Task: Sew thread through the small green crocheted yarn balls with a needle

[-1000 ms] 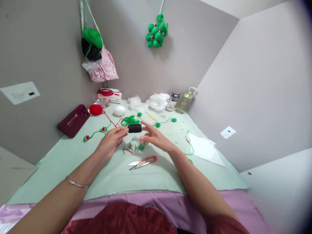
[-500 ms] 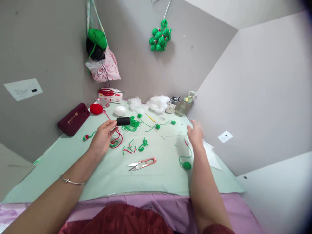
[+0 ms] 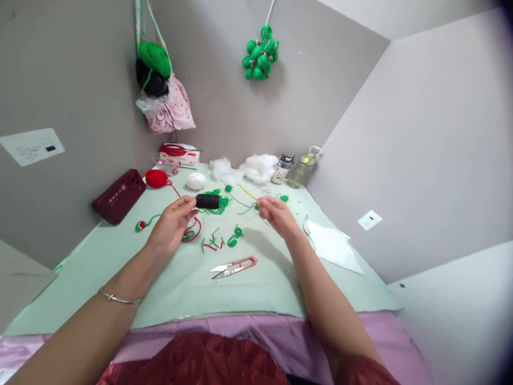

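Observation:
Between the thumb and fingers of my left hand (image 3: 175, 222) is a spool of black thread (image 3: 208, 201), held level above the table. My right hand (image 3: 276, 214) is to the right of the spool, its fingers drawn together; anything between them is too fine to make out. A tangle of green yarn (image 3: 221, 203) lies behind the spool. Red yarn (image 3: 199, 230) loops under my left hand. Thread snips (image 3: 234, 267) lie in front, near several green and red yarn scraps (image 3: 214, 241) and a small green crocheted piece (image 3: 235, 237).
At the back stand white stuffing (image 3: 258, 168), a white yarn ball (image 3: 196, 181), a red yarn ball (image 3: 156, 178), a pen holder (image 3: 281, 172) and a bottle (image 3: 301, 172). A yellow-handled hook (image 3: 247, 192) lies before them. A maroon case (image 3: 119, 197) is left, white paper (image 3: 334, 247) right.
My right hand has swung left from the table's right side towards the spool, and its fingers have closed. The left hand with the spool has shifted slightly right.

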Available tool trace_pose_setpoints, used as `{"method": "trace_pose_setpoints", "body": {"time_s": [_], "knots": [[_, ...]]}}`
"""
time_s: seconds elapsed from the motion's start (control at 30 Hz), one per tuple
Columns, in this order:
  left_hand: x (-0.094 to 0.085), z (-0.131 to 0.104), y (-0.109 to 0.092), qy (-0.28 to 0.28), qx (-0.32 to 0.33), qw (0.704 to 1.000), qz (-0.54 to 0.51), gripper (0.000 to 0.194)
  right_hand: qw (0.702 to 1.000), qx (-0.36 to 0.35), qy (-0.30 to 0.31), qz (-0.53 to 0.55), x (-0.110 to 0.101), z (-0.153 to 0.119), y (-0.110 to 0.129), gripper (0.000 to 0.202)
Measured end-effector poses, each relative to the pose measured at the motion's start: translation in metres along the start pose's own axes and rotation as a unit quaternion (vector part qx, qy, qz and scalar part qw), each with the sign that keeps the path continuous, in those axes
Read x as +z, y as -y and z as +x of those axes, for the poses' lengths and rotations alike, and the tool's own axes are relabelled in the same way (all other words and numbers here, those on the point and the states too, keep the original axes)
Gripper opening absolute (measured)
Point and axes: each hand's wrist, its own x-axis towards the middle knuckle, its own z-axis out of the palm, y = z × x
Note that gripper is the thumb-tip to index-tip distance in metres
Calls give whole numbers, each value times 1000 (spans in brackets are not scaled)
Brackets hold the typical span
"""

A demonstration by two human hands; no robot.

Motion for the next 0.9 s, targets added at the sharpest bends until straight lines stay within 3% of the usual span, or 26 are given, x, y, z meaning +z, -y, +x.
{"method": "trace_pose_setpoints", "body": {"time_s": [0.1,0.2,0.27,0.37,0.47,0.53,0.6,0.67,0.7,0.77,0.9], "knots": [[-5,5,-2,-63,23,997,-33,21,991,-5,-131,-38,-53,13,-8,42],[-7,7,-3,-106,27,992,-55,18,969,3,-221,-113,-85,14,-15,31],[-7,7,-2,-108,13,992,-63,18,953,0,-254,-165,-88,12,-18,21],[-4,4,0,-68,0,997,-46,21,943,-34,-246,-223,-64,10,-15,27],[3,-1,1,-13,-9,1000,-11,25,975,-81,-117,-173,-19,3,-3,43],[7,-5,2,15,-26,999,20,27,997,-50,47,-40,14,-7,6,65],[9,-8,2,38,-40,997,55,27,978,6,204,43,41,-18,13,81],[10,-9,1,49,-41,995,78,28,947,42,311,64,55,-25,16,65],[9,-9,1,48,-39,995,83,28,942,46,327,63,56,-26,16,49],[7,-7,-1,38,-27,996,76,27,958,27,278,64,45,-21,13,34],[3,0,-2,-2,27,999,39,22,995,-12,30,90,-7,2,2,36]]}}
